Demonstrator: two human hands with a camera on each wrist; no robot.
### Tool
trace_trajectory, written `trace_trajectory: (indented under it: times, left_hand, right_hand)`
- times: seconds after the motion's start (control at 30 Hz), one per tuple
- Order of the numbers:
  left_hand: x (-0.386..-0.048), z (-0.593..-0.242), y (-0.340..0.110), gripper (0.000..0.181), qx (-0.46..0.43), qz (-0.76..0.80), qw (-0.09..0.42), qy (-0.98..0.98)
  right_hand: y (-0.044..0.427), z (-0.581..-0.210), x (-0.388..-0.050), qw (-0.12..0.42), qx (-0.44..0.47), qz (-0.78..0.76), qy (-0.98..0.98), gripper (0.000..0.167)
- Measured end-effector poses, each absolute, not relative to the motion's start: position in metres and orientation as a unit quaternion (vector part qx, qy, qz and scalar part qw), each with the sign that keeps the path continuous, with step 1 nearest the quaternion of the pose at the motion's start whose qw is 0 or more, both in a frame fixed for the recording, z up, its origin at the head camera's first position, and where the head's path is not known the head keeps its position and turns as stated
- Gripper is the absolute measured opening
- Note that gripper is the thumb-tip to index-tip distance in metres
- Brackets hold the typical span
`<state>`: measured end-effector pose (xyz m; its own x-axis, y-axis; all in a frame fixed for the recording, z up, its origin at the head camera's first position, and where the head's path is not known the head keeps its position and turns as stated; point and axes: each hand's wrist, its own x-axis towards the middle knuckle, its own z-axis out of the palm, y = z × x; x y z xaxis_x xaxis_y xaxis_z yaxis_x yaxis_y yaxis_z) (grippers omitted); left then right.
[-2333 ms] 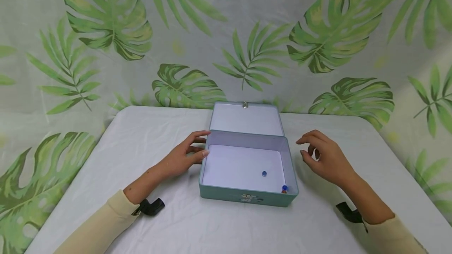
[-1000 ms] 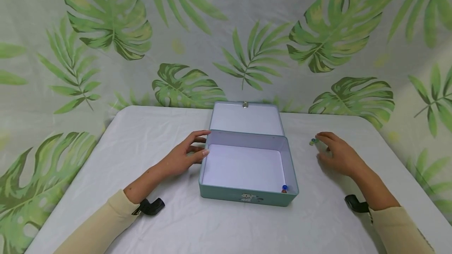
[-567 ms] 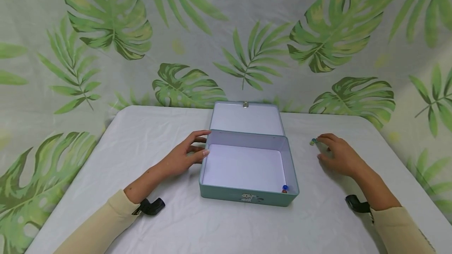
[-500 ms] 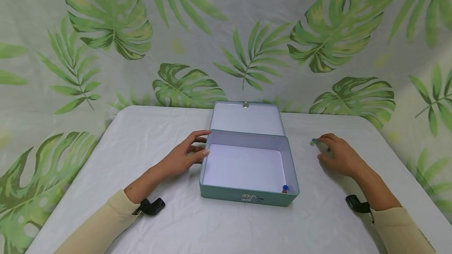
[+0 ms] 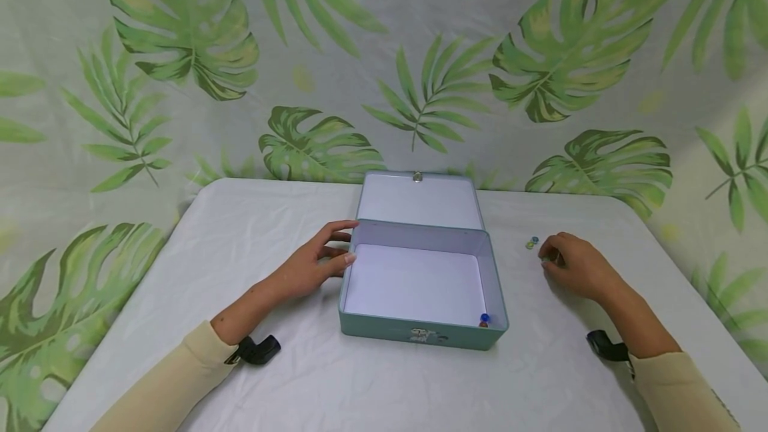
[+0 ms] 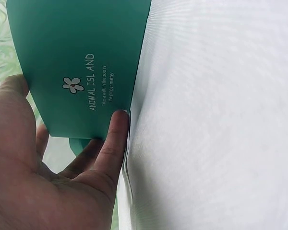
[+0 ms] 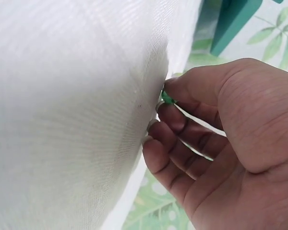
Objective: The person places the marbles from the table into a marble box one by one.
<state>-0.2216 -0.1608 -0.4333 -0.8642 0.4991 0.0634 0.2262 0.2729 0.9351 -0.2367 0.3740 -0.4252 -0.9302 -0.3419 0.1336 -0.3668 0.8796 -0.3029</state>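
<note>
A green tin box (image 5: 384, 329) with a white inside stands in mid-table, its lid (image 5: 420, 202) folded back. My left hand (image 5: 315, 264) touches the box's left wall with spread fingers; in the left wrist view, that green side wall (image 6: 86, 43) carries printed lettering. Right of the box, my right hand (image 5: 575, 264) is low at the tablecloth. Its thumb and a finger pinch a small green marble (image 7: 167, 98), mostly covered by the fingertips. Just beyond lie a blue marble (image 5: 535, 239) and a yellow-green marble (image 5: 530, 245), side by side.
In the box's front right corner sit a dark blue marble (image 5: 485, 317) and a reddish-brown one (image 5: 483, 325), partly hidden by the front wall. A white cloth (image 5: 288, 379) covers the table. A leaf-print curtain (image 5: 336, 72) hangs behind it.
The blue marble on the box's open floor has gone from sight there. My right hand has moved right, then its index finger has drawn back from the two marbles towards the thumb. The left hand stays put.
</note>
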Motion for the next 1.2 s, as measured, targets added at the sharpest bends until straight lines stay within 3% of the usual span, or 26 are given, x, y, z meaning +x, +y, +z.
trace_trajectory:
  times: [0.23,0.73,1.2]
  left_hand:
    - [-0.222,-0.434,-0.161,0.060,0.229,0.558,0.124,0.788]
    - [-0.221,-0.433,-0.161,0.060,0.228,0.557,0.123,0.789]
    - [-0.222,-0.434,-0.160,0.060,0.230,0.560,0.123,0.786]
  right_hand:
    - [0.369,-0.421,-0.233,0.031,0.173,0.166,-0.970,0.009]
    - [0.326,-0.405,-0.215,0.154,0.240,0.194,-0.939,0.023]
    - [0.287,-0.395,-0.200,0.203,0.324,0.264,-0.886,0.033]
